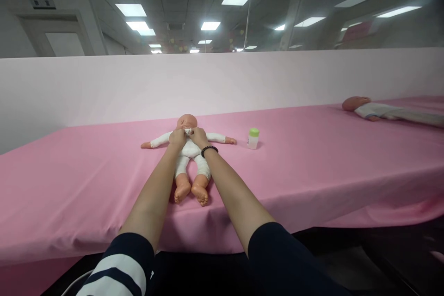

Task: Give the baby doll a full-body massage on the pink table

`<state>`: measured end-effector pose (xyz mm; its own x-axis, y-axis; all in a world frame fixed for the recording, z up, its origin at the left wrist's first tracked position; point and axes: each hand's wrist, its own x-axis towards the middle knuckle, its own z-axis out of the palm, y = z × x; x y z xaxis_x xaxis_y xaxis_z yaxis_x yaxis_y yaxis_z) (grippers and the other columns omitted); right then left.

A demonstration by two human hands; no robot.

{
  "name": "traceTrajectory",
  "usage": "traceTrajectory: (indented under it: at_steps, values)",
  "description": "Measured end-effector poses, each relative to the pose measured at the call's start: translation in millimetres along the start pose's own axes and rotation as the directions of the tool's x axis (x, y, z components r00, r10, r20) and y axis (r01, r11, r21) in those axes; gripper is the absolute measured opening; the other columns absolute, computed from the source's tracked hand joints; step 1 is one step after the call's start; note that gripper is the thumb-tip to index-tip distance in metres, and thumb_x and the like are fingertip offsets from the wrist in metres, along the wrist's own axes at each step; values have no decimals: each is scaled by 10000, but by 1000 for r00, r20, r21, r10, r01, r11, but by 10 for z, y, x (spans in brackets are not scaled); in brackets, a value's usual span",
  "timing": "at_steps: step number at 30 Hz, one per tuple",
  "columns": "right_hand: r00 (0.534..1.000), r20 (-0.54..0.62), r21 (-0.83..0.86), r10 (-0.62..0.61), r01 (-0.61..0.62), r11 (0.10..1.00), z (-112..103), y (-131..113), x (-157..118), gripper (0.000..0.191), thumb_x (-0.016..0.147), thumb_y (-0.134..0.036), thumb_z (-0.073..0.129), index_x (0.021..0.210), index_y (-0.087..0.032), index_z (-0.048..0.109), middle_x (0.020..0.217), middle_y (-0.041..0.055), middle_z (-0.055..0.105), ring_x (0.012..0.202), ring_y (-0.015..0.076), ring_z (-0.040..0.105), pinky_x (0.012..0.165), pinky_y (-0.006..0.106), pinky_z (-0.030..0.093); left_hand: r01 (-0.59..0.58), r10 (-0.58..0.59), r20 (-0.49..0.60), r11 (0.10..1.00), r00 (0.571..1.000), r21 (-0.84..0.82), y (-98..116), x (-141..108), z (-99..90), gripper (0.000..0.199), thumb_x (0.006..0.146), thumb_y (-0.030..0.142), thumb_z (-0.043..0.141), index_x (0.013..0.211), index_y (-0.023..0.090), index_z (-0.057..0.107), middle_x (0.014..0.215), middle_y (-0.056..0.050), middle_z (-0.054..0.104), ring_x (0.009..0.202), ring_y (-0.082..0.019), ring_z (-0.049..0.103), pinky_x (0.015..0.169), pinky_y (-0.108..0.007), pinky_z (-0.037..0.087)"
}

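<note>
A baby doll [190,150] with a white cloth body lies on its back on the pink-covered table [298,162], its arms spread and its bare feet towards me. My left hand [178,138] is closed at the doll's neckline, just below the chin, and seems to pinch the white cloth there. Close beside it, my right hand [199,138] is also closed on the neckline, with a black coiled band [209,149] around its wrist. My hands partly cover the doll's upper chest and shoulders. The fingertips are small and partly hidden.
To the right of the doll stands a small translucent bottle [253,140] with a green cap. A second doll [385,111] in pale clothing lies at the far right. Behind the table runs a low white wall [215,83] with glass above it.
</note>
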<state>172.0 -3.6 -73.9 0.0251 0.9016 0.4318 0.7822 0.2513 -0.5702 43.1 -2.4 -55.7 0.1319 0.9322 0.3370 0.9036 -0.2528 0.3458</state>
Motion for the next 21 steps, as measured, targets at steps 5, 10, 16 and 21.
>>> traceTrajectory:
  at_steps: [5,10,16,21]
  values:
    - [994,-44,59,-97,100,993,-49,-40,-87,175,926,-94,557,898,-145,723,1025,126,739,981,229,670,922,302,475,-142,131,-161,988,978,-61,-221,-106,78,311,968,220,496,1126,167,759,1208,-131,740,1145,-273,671,1022,-358,492]
    - [986,-34,186,-162,166,968,-170,-3,-200,165,840,-57,619,932,-146,723,1042,67,746,990,180,667,940,259,481,-319,307,-196,947,931,-29,-384,-205,49,339,968,199,488,1204,153,726,1266,-132,694,1232,-265,604,1105,-360,454]
    - [985,59,161,-163,151,975,-175,52,-207,70,857,-130,694,882,-151,756,961,59,758,917,179,674,879,258,482,-353,351,-64,935,934,-26,-351,-224,-17,304,991,337,543,1101,159,763,1187,-123,728,1161,-285,641,1063,-382,477]
    - [984,66,61,-165,161,985,-104,56,-201,120,884,-92,651,862,-135,761,924,73,759,874,180,674,826,262,471,-243,240,40,962,970,122,-227,-214,-44,246,985,298,557,1067,185,759,1199,-124,714,1182,-287,638,974,-351,508]
